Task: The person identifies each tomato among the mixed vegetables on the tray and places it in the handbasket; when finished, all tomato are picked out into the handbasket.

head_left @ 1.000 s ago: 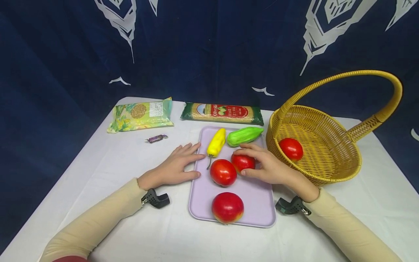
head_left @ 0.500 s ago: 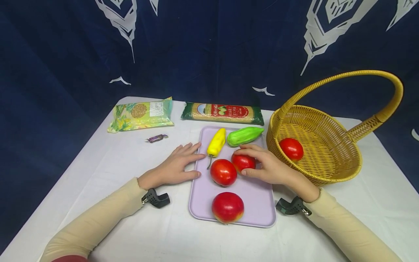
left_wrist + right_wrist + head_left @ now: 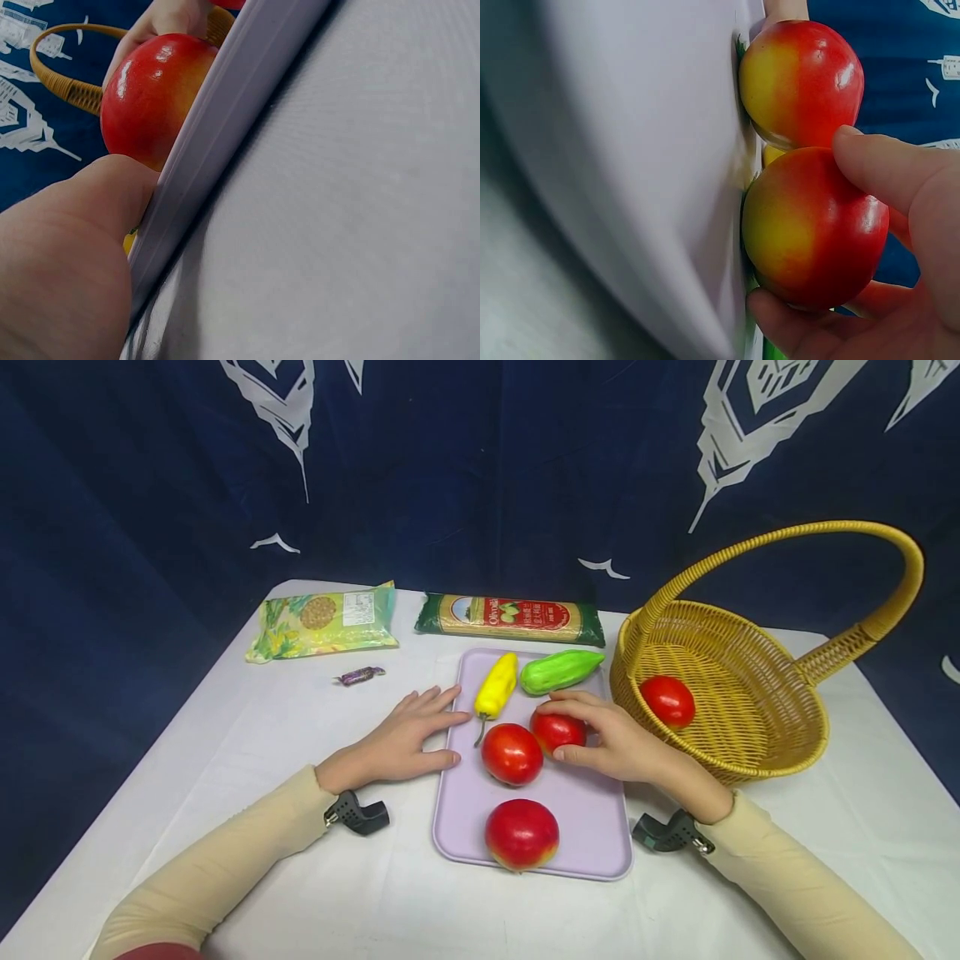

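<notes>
My right hand (image 3: 611, 739) holds a glossy red tomato (image 3: 810, 232) with a yellow underside, on the lilac tray (image 3: 577, 827). The thumb and fingers lie on opposite sides of it. Just left of it sits a second tomato (image 3: 512, 755), with green leaf tips at its base in the right wrist view. My left hand (image 3: 408, 739) lies with fingers spread at the tray's left edge, holding nothing. A yellow pepper (image 3: 497, 687) and a green pod-like vegetable (image 3: 558, 672) lie at the tray's far end. A larger red fruit (image 3: 522, 835) sits at the near edge.
A wicker basket (image 3: 813, 752) with a tall handle stands right of the tray, with one red fruit (image 3: 667, 702) inside. Behind the tray lies a spaghetti packet (image 3: 510, 620). At the back left are a green-yellow bag (image 3: 322, 622) and a small purple-wrapped candy (image 3: 360, 677).
</notes>
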Demonstrator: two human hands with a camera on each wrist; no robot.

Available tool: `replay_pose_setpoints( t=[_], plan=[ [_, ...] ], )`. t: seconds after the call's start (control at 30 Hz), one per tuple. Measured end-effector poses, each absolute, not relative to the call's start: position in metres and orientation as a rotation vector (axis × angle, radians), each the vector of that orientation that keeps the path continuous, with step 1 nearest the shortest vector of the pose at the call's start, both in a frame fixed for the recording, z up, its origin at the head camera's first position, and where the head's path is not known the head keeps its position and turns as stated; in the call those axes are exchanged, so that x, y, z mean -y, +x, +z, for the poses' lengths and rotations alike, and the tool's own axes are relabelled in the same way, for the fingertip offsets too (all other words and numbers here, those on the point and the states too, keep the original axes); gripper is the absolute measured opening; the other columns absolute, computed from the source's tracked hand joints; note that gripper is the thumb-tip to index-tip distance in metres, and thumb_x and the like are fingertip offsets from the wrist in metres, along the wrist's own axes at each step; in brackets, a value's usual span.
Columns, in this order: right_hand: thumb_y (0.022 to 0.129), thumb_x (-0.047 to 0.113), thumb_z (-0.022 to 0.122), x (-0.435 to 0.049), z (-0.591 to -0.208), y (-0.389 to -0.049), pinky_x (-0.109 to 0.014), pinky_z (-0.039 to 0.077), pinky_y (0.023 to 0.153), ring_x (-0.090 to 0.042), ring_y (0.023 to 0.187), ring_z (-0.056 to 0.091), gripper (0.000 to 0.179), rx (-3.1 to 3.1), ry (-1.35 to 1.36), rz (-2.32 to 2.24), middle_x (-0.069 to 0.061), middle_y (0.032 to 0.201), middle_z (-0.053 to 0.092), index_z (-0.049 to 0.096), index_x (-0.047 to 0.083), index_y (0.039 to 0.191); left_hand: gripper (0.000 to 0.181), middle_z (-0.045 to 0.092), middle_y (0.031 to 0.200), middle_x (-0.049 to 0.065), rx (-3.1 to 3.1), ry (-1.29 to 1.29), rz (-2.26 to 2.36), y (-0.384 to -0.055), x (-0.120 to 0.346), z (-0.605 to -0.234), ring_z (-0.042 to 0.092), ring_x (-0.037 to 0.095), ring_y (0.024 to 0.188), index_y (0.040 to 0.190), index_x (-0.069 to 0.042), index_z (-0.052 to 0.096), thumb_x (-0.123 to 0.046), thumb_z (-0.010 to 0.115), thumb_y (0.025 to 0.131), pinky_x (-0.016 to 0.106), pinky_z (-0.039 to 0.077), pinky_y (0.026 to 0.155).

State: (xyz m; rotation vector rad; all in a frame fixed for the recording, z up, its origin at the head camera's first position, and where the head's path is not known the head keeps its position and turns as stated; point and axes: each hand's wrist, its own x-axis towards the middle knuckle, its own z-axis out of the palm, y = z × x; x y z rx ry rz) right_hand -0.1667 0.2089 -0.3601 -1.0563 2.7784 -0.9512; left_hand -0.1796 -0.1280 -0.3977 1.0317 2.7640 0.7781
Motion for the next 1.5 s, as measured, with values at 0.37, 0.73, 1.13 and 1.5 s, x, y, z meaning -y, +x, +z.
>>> replay_pose_setpoints(
  t=[0.37,0.73,1.13,1.5],
  plan=[
    [0.084,0.013,0.081,-0.209,-0.36,-0.166,-0.055,0.055,0.098,-0.038,0.128,0.058,0.054,-2.78,-1.083,-0.951,-0.02,0.143,0.058,0.064,0.011,0.135,0.061,0.031,0.168,0.011,-2.768,1.027,0.768,-0.181,0.128,-0.401,0.024,0.045,0.155,0.146,-0.018,0.057,-0.042,0.065,0.091,0.068,0.014,0.125],
    [0.084,0.016,0.082,-0.212,-0.353,-0.163,-0.044,0.06,0.09,-0.035,0.124,0.061,0.055,-2.799,-1.043,-0.923,-0.018,0.144,0.058,0.064,0.014,0.136,0.061,0.03,0.168,0.012,-2.763,1.034,0.772,-0.182,0.127,-0.402,0.025,0.045,0.155,0.147,-0.019,0.057,-0.042,0.065,0.091,0.068,0.014,0.125],
    [0.085,0.018,0.082,-0.226,-0.32,-0.154,-0.056,0.057,0.092,-0.038,0.132,0.054,0.056,-2.856,-1.029,-0.925,-0.015,0.145,0.057,0.062,0.013,0.138,0.06,0.03,0.168,0.011,-2.766,1.024,0.773,-0.181,0.128,-0.401,0.024,0.046,0.155,0.146,-0.019,0.057,-0.042,0.065,0.091,0.068,0.014,0.125],
    [0.082,0.013,0.085,-0.251,-0.291,-0.146,-0.033,0.059,0.084,-0.031,0.124,0.056,0.06,-2.967,-0.969,-0.945,-0.01,0.145,0.057,0.062,0.016,0.138,0.061,0.03,0.168,0.011,-2.76,1.008,0.776,-0.181,0.127,-0.4,0.024,0.045,0.155,0.147,-0.018,0.057,-0.042,0.065,0.091,0.067,0.013,0.125]
  ],
)
